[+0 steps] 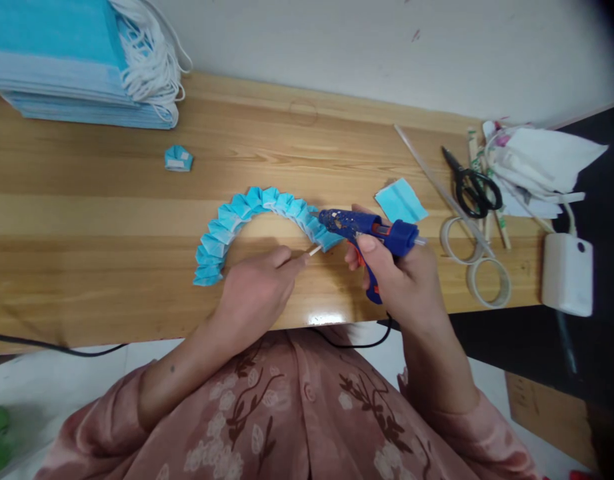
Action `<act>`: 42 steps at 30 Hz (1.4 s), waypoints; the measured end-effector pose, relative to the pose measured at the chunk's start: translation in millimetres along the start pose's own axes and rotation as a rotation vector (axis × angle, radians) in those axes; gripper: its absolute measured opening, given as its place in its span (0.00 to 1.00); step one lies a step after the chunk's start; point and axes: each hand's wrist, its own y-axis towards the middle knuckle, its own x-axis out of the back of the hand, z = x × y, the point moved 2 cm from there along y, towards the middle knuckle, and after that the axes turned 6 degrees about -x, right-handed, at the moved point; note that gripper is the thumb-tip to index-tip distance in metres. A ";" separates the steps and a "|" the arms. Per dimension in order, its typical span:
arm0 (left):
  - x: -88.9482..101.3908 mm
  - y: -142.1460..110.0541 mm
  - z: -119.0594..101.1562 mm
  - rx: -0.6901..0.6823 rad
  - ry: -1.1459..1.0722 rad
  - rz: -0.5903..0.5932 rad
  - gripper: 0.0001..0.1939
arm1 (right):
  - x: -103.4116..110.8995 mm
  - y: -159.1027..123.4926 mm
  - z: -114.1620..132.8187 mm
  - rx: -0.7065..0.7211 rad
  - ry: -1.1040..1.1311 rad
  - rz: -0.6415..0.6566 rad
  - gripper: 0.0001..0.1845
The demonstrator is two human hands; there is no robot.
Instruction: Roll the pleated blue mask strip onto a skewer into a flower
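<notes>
My right hand (pixel 394 270) is wrapped around a blue hot glue gun (pixel 357 225) with an orange trigger. A clear glue stick (pixel 421 241) pokes out of its back end. The nozzle is at the right end of a curved strip of folded light-blue pieces (pixel 254 203), which arches across the wooden table. My left hand (pixel 261 287) pinches a thin pale stick (pixel 315 251), its tip against the strip's right end. Whether glue is coming out is hidden from view.
Blue face masks (pixel 61 73) are stacked at the back left, near a small folded blue piece (pixel 178 159). To the right lie a blue square (pixel 401 200), black scissors (pixel 471 183), tape rolls (pixel 489 283) and a white box (pixel 567 273). A black cord hangs below the table edge.
</notes>
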 end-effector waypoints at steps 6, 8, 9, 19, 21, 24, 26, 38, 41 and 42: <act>-1.5 -0.2 0.8 0.014 -0.021 0.044 0.20 | -2.5 1.6 0.8 -0.007 -0.009 0.013 0.30; -1.8 -0.3 0.7 0.008 -0.025 0.042 0.21 | -2.0 1.7 0.5 -0.008 -0.026 0.016 0.30; -1.8 -0.4 0.6 0.004 -0.025 0.036 0.21 | -1.4 1.7 0.3 -0.007 -0.038 0.017 0.30; -0.7 -0.8 -0.7 0.002 0.001 -0.016 0.20 | 11.3 9.9 12.1 0.094 -0.186 0.041 0.13; -0.5 -0.5 -0.8 0.002 0.004 -0.018 0.20 | 13.0 11.6 15.4 0.124 -0.222 0.045 0.10; -0.3 0.1 -0.6 0.003 0.002 -0.011 0.20 | 14.1 13.9 19.3 0.153 -0.279 0.062 0.12; -0.3 0.5 -0.5 -0.001 0.004 -0.008 0.19 | 14.4 15.1 21.2 0.158 -0.326 0.088 0.17; -1.7 -1.1 -0.2 -0.004 0.022 -0.011 0.19 | 36.7 -7.4 19.6 0.156 -0.343 -0.013 0.19; -2.0 -1.1 0.2 -0.004 0.012 0.002 0.19 | 37.7 -9.0 12.9 0.090 -0.247 0.012 0.17; -2.1 -1.1 0.3 -0.005 0.008 0.005 0.19 | 37.4 -8.9 10.7 0.071 -0.228 0.022 0.17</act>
